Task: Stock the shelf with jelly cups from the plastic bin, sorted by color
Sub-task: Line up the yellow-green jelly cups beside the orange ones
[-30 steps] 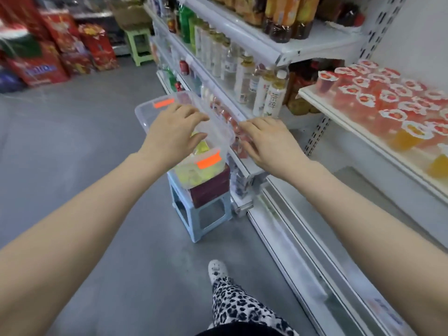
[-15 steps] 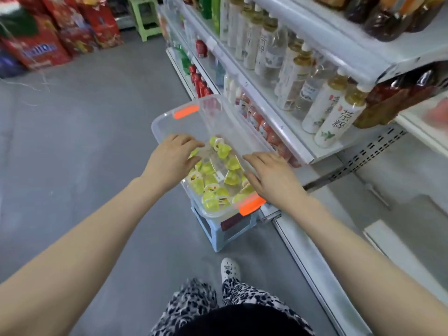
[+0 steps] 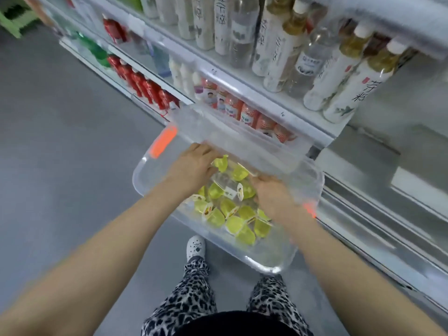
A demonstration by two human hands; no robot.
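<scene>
Inside plastic bin (image 3: 143,180), yellow jelly cups (image 3: 234,223) betw. L hand (image 3: 191,167) & R hand (image 3: 275,196), 2 hands' grasp unclear

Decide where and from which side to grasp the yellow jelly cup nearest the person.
Probably from above, with the grip across its side walls: the nearest jelly cup lies loose at the near end, and the walls of the bin block a sideways reach.
</scene>
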